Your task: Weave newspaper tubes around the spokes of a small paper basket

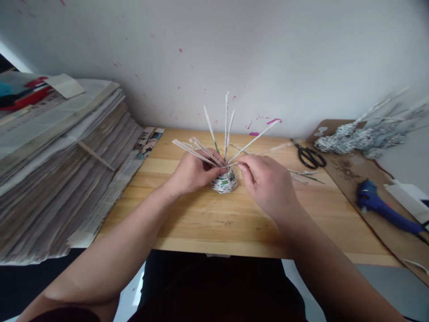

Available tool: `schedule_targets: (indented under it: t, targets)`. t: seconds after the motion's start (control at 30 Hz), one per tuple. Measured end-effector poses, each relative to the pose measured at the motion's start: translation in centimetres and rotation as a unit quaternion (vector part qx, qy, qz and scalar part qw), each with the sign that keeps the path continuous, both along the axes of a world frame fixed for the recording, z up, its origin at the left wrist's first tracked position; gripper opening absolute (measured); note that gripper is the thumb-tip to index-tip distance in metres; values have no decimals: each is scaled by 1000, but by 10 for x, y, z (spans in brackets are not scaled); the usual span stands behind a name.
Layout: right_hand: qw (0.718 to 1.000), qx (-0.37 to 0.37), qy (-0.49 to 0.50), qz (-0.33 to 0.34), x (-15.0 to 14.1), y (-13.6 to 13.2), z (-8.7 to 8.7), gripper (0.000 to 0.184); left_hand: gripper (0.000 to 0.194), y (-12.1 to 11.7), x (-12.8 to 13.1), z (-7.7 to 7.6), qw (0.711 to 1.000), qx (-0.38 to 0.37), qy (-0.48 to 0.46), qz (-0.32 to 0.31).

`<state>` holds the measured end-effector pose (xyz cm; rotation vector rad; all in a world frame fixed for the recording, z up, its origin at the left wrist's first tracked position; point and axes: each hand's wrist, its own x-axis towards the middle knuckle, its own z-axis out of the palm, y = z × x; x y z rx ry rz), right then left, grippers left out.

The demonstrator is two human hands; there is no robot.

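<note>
A small round basket [224, 182] woven from rolled newspaper strips sits on the wooden table in front of me. Several paper spokes [226, 127] stick up and fan outward from its rim. My left hand [197, 170] grips the basket's rim at its left side, thumb in front and fingers behind. At the right side my right hand [264, 179] is closed, thumb and forefinger pinching a thin paper strip [233, 163] that runs to the rim. The far end of that strip is blurred behind the hand.
A tall stack of newspapers [63, 165] stands at the left. Black scissors [310, 156] and loose paper strips [306, 176] lie to the right. Further right, a blue glue gun [385, 208] and woven paper pieces [355, 138] rest on a brown board [348, 179]. A wall [214, 53] rises behind.
</note>
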<state>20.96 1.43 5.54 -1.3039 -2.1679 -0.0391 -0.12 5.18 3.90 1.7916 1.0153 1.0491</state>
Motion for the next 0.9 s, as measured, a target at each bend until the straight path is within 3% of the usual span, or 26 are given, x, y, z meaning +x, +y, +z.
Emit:
schedule_targets:
  t: [0.07, 0.13, 0.23, 0.37, 0.47, 0.57, 0.67, 0.77, 0.83, 0.9]
  targets:
    - [994, -30, 99, 18, 0, -2, -9, 12, 15, 0, 0, 0, 1000, 0, -4, 1]
    - [964, -86, 247, 41, -1, -3, -17, 10, 14, 1, 0, 0, 1000, 4, -4, 1]
    - [885, -171, 429, 57, 2, 1, -23, 15, 14, 2, -1, 1, 1000, 3, -7, -5]
    - [788, -239, 563, 71, 15, 12, -21, 35, 18, 2, -3, 3, 1000, -6, -8, -13]
    - [700, -261, 661, 79, 27, 20, -17, 39, 21, 4, -8, 5, 1000, -20, 15, -15]
    - [630, -248, 734, 53, 39, 28, -12, 29, 25, 9, -15, 5, 999, -38, 11, -26]
    - [582, -198, 788, 20, 56, 35, -5, 17, 29, 15, -20, 2, 998, -47, 0, -41]
    - [543, -119, 831, -13, 81, 41, 1, 22, 30, 19, -22, -1, 998, -42, -4, -54]
    - [528, -52, 846, -43, 99, 44, 3, 30, 31, 22, -23, -3, 997, -40, -10, -61]
    - [560, -2, 824, -88, 114, 48, 0, 37, 32, 25, -25, -5, 997, -44, -18, -66]
